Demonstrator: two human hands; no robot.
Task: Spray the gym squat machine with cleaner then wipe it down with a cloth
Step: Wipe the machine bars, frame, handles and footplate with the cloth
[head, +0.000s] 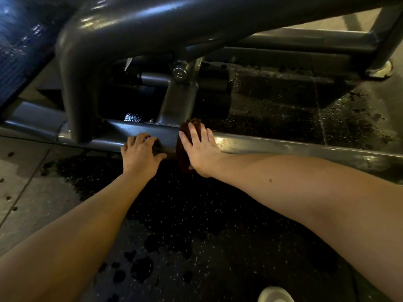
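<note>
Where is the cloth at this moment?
In the head view, near the centre, the cloth lies over the machine's low bar, pressed under the right hand and close beside the left hand.

Dark speckled rubber floor (pixel 196 214), wet dark blotches (pixel 141 269) near the bottom. Pale floor slab (pixel 26 192) at left, small dark spots on it. White shoe (pixel 274 295) tip at bottom edge.
</note>
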